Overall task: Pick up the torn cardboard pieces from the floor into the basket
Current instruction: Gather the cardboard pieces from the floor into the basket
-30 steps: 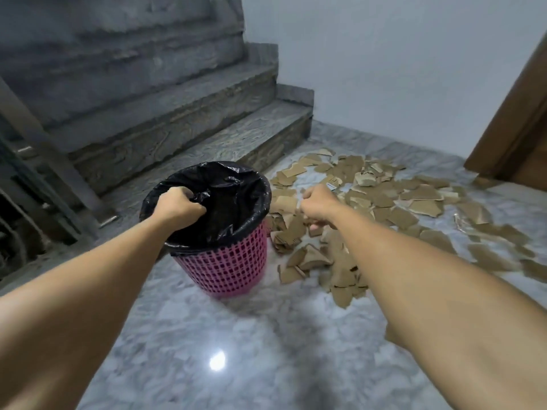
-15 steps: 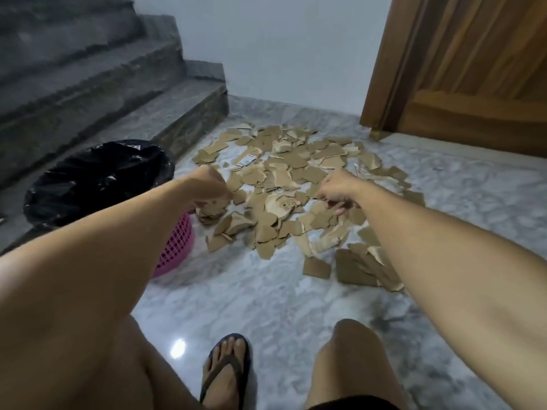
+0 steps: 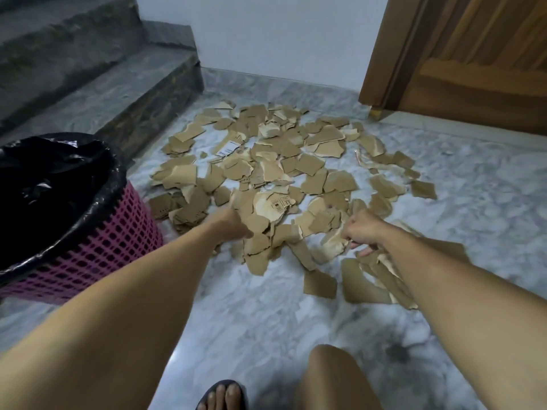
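Several torn brown cardboard pieces (image 3: 313,165) lie scattered over the marble floor in the middle of the view. A pink mesh basket (image 3: 112,247) with a black bag liner stands at the left, beside the pile's left edge. My left hand (image 3: 232,224) is down in the near part of the pile, fingers closed around a cardboard piece. About a hand's width to the right, my right hand (image 3: 362,232) is curled on pieces at the pile's near right side. The fingertips of both hands are hidden among the pieces.
Grey stone stairs (image 3: 118,93) rise at the back left behind the basket. A wooden door (image 3: 473,69) stands at the back right beside a white wall. My sandalled foot (image 3: 222,395) and knee (image 3: 334,377) are at the bottom edge on bare marble floor.
My left hand let go of the basket rim and moved right into the pile. My view swung right and lower; both hands now grip pieces closer to me.
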Available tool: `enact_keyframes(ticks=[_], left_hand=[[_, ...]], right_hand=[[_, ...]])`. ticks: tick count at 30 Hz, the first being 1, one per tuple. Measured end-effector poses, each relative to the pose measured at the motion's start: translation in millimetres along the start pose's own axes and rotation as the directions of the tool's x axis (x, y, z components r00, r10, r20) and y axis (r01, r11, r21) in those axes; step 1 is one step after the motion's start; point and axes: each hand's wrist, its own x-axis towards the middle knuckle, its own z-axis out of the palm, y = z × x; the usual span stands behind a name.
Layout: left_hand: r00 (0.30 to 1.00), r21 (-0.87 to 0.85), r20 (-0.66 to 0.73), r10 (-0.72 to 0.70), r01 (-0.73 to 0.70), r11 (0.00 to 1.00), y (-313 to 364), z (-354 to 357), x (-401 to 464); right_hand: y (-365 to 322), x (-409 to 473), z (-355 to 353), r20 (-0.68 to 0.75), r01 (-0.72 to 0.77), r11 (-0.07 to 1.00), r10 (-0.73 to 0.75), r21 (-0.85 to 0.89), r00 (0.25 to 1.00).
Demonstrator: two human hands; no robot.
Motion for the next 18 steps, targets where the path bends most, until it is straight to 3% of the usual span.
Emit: enact_keyframes(ticks=[10,14,18], left_hand=[[0.982,-0.199,-0.081,-0.171,0.152,0.968,-44,19,102],[0.926,-0.592,0.041,-0.376,0.326,0.737,-64,31,125],[0.843,-0.708,0.257,-0.472,0.497,0.502,-81,44,153]], right_hand=[[-27,121,11,-0.080,-0.002,0.994,-0.006,-0.106,0.997],[-34,160,12,-0.078,0.003,0.957,-0.027,-0.291,0.997],[-42,189,16,-0.117,-0.004,0.916,-0.047,-0.401,0.992]])
